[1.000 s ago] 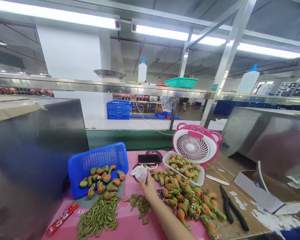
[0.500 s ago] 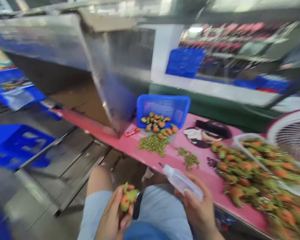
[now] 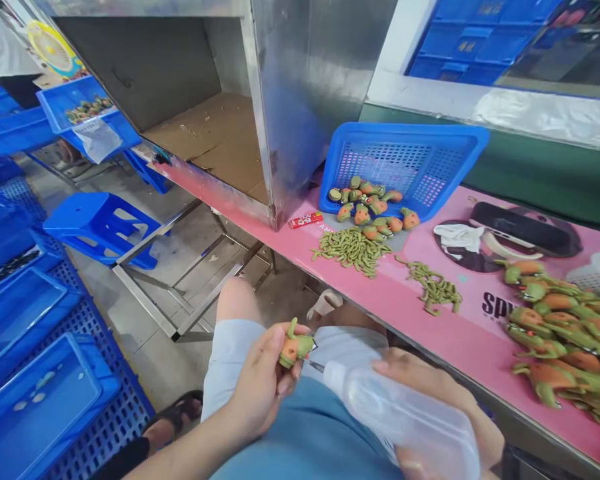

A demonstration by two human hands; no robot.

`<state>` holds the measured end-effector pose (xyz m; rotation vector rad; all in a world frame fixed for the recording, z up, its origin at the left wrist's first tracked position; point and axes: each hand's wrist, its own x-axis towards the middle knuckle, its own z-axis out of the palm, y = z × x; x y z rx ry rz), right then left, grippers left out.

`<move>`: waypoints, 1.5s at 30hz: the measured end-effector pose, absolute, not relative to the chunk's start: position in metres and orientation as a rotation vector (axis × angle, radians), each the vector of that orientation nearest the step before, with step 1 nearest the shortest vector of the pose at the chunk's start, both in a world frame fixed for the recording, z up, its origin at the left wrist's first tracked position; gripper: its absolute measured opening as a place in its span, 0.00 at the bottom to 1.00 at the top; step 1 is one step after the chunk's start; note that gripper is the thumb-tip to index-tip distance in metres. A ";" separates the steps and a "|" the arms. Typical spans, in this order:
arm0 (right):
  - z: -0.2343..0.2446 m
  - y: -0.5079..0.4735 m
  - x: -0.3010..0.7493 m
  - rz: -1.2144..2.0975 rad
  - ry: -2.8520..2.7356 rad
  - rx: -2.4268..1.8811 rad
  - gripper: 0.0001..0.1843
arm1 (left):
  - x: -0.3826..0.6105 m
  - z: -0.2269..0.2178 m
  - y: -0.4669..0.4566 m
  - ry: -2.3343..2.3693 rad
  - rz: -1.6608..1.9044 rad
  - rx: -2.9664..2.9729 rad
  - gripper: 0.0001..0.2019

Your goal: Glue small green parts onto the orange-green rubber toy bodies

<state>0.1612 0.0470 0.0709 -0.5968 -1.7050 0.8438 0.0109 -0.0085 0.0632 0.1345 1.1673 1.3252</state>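
Observation:
My left hand (image 3: 257, 377) is closed around a small green-and-orange figurine (image 3: 291, 350), with a thin green piece sticking up from its top. In my right hand (image 3: 440, 383) is a translucent squeeze bottle (image 3: 400, 407), tilted so its fine dark tip points at the figurine. The tip is right beside the figurine's lower right side; I cannot tell whether they touch. On the pink table (image 3: 300, 253) ahead lies a heap of small green curved pieces (image 3: 353, 250), with a smaller scatter of green pieces (image 3: 435, 287) to its right.
A blue basket (image 3: 405, 143) stands tipped behind several finished-looking figurines (image 3: 363, 213). More figurines (image 3: 565, 327) are piled at right, near a black case (image 3: 520, 227). A metal cabinet (image 3: 305, 100) stands on the table. Blue stool (image 3: 100, 220) and blue crates (image 3: 40, 380) are at left.
The bottle in my right hand has come from over the table edge to the figurine in my left hand. My view has shifted, bringing the blue crates at left into sight.

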 end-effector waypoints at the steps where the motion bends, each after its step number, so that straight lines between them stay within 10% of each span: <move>1: 0.073 0.047 0.160 0.812 -1.761 -0.515 0.18 | 0.011 0.064 -0.009 1.180 1.335 0.140 0.24; 45: 0.081 0.048 0.152 0.698 -1.950 -0.462 0.12 | 0.007 0.061 -0.008 1.239 1.306 0.187 0.22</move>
